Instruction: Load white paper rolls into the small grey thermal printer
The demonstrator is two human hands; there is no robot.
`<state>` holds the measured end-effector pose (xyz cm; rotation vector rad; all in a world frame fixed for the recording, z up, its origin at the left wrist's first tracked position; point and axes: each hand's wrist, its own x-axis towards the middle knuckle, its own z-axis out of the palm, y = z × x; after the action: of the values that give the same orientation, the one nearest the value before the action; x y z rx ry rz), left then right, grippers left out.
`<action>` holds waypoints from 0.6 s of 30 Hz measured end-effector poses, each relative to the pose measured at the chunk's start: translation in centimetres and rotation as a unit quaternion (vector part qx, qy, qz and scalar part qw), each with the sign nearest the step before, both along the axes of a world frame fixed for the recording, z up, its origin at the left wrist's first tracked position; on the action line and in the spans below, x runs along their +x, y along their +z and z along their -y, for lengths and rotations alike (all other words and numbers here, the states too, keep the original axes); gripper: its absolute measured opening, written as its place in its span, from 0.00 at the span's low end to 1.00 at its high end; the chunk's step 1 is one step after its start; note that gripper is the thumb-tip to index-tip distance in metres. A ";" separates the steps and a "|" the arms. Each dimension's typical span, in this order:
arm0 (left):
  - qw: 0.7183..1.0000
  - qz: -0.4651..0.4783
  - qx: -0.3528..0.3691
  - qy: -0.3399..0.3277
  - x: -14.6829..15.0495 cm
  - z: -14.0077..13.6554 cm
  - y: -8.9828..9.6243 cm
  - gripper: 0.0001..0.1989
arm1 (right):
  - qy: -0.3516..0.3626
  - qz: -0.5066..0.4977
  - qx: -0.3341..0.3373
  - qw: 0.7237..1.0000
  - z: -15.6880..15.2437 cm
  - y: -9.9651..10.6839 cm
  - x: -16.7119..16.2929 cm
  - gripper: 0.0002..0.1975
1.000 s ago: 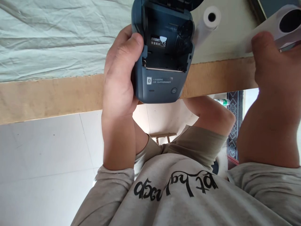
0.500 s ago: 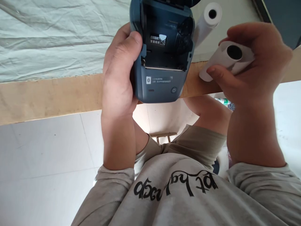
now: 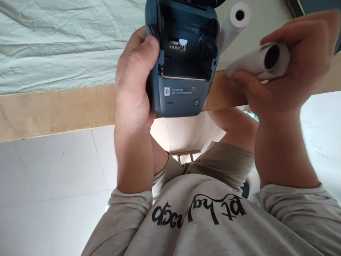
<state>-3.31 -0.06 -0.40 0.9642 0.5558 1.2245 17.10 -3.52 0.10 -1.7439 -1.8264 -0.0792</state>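
My left hand [image 3: 135,78] is closed around the left side of a dark blue portable printer [image 3: 179,96], thumb on its edge. The printer's lid is up, and its paper bay holds no roll; a printed label and a power button show on it. To the right, my right hand [image 3: 293,67] grips a white paper roll [image 3: 246,62] between thumb and fingers, its dark hollow core facing me. The roll is apart from the printer. Some of its paper end lies hidden behind my fingers.
Behind the printer, a second white paper roll [image 3: 229,32] rests on the table. A pale green cloth [image 3: 66,42] covers the table's left part, above a wooden edge [image 3: 53,108]. A dark flat object [image 3: 317,6] lies at the top right. A small wooden stool [image 3: 186,153] shows below.
My right hand has turned the paper roll, so its core end now points more toward the right. The printer has shifted very slightly left in my left hand.
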 end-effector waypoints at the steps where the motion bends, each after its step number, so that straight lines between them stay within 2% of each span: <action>1: 1.000 -0.001 0.000 -0.001 0.0 0.0 0.1 0.13 | 0.004 0.013 -0.002 1.000 -0.1 0.0 -0.1 0.27; 5: 1.000 -0.010 0.002 -0.011 -0.2 0.2 0.4 0.13 | 0.043 -0.049 -0.038 0.997 -0.2 0.1 -0.6 0.28; 8: 1.000 -0.018 -0.002 -0.012 -0.3 0.2 0.5 0.13 | 0.076 -0.092 -0.032 0.992 -0.1 0.0 -0.9 0.29; 13: 0.999 -0.023 -0.002 -0.024 -0.4 0.1 0.4 0.13 | 0.045 -0.035 -0.026 0.998 -0.1 -0.1 -0.7 0.20; 15: 1.000 -0.020 0.003 -0.023 -0.3 0.1 0.3 0.13 | 0.049 -0.014 -0.023 0.998 0.0 -0.1 -0.5 0.21; 18: 1.000 -0.023 -0.002 -0.016 -0.2 0.1 0.2 0.12 | 0.072 -0.064 -0.006 0.995 0.3 0.2 -0.6 0.22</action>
<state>-3.52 -0.20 -0.20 0.9970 0.5757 1.1747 16.45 -3.80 0.30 -1.5813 -1.8546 0.0990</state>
